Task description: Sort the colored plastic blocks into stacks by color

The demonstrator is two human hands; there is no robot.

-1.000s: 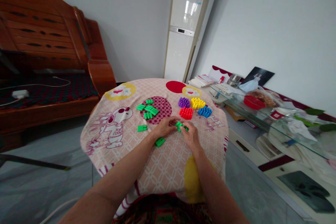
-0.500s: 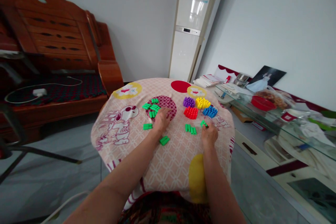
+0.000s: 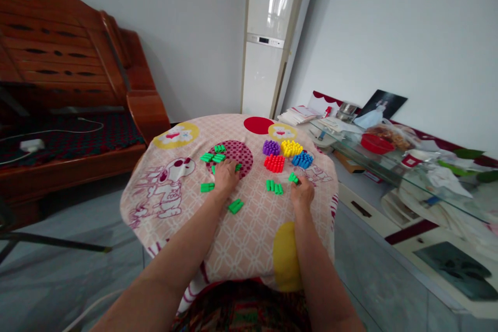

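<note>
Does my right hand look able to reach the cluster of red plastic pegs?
Probably yes: only patterned tablecloth seems to lie between your right hand and the red cluster, though it appears to hold a green plastic piece.

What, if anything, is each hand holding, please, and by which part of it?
The right hand pinches small green cylindrical pieces by their near end. The left hand is over similar green pieces; whether it grips any cannot be told.

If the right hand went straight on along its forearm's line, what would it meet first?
Leading with its held green piece, the right hand would probably meet the blue peg cluster; the red peg cluster lies close on the left, and depth is unclear.
</note>
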